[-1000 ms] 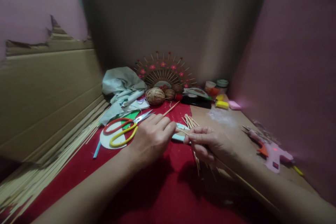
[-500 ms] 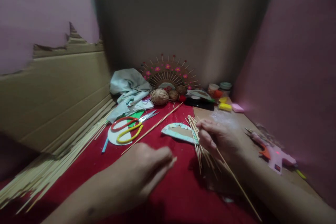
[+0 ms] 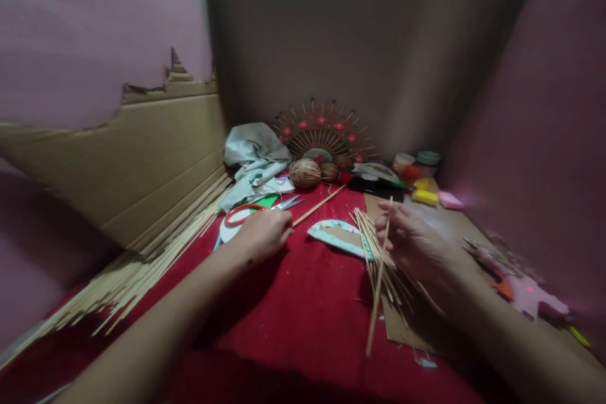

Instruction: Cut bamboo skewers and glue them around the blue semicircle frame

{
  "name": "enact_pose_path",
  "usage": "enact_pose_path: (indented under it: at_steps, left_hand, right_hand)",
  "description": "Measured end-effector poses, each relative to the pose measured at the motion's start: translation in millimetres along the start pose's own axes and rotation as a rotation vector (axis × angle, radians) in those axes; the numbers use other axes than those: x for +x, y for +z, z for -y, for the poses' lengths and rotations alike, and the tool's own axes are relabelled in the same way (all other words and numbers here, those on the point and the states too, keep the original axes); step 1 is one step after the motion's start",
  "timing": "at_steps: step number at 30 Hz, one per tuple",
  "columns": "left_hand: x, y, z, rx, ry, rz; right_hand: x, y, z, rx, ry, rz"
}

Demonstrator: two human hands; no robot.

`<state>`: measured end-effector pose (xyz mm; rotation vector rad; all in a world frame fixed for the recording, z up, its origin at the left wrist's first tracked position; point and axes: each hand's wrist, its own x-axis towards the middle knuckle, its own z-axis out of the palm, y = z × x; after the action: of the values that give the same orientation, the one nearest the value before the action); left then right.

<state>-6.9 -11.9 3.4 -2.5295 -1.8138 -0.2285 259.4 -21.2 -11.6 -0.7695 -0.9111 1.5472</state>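
Your left hand [image 3: 262, 233] lies on the red cloth [image 3: 293, 322] over the scissors [image 3: 243, 211], fingers curled down onto the handles. One red loop shows beyond your knuckles and the blades point away towards the back wall. Whether the fingers have actually closed around the handles is hidden, so I cannot tell. The scissors rest on a white paper disc [image 3: 226, 231]. Your right hand [image 3: 416, 243] is well apart from the left, fingers loosely bent, pinching a single long bamboo stick [image 3: 377, 284] near its upper end. The stick runs steeply, its top just past your fingertips and its lower end towards you above the cloth. Under and just beside that hand, a fanned bundle of short sticks [image 3: 367, 233] lies partly on a brown cardboard piece [image 3: 402, 328]. Between your hands sits a half-round cardboard shape with a pale blue edge [image 3: 338, 233], touching the bundle's near side. One loose stick [image 3: 317, 205] lies slanted on the cloth behind it. Further back are a ball of twine [image 3: 305, 172], a crumpled pale cloth [image 3: 255, 151] and a fan-shaped stick ornament with pink flowers [image 3: 326, 132]. Long bamboo strips [image 3: 142, 265] are heaped along the torn cardboard sheet [image 3: 142, 164] at your left. A blurred pink glue gun [image 3: 525, 287] lies at your right.
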Motion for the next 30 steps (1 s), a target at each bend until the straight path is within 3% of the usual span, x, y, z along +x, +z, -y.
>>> enact_pose_path:
  at_steps: [3,8,11,15,16,18,20,23,26,30]
  left_hand:
    - [27,18.4,-1,0.062,-0.02,0.034]
    - [30,33.3,5,0.023,-0.022,0.039]
    - [28,24.4,6,-0.028,-0.03,-0.017]
    - [24,-5.1,-7,-0.176,-0.027,-0.108]
    - [22,-12.7,-14,-0.267,-0.004,-0.124]
    - [18,-23.6,-32,-0.654,0.123,-0.114]
    - [15,-26.4,-51,-0.878,0.261,-0.075]
    - [11,-18.7,-74,-0.838,0.434,-0.109]
    - [10,-9.6,-85,-0.759,0.462,-0.152]
    - [10,-7.0,-85,-0.832,0.503,-0.161]
  right_hand:
    - [1,-2,6,-0.031,-0.115,0.011]
    - [-5,3,14,-0.171,-0.308,0.06]
    - [-12,9,15,-0.245,-0.435,0.051]
    - [-20,18,16,-0.329,-0.591,-0.001]
    - [-21,20,16,-0.354,-0.62,-0.007]
    - [-21,23,15,-0.404,-0.63,-0.004]
    - [-20,26,14,-0.447,-0.596,0.004]
    - [-18,29,12,-0.479,-0.561,0.001]
    - [-17,30,13,-0.497,-0.585,-0.004]
    - [-16,32,15,-0.512,-0.613,0.024]
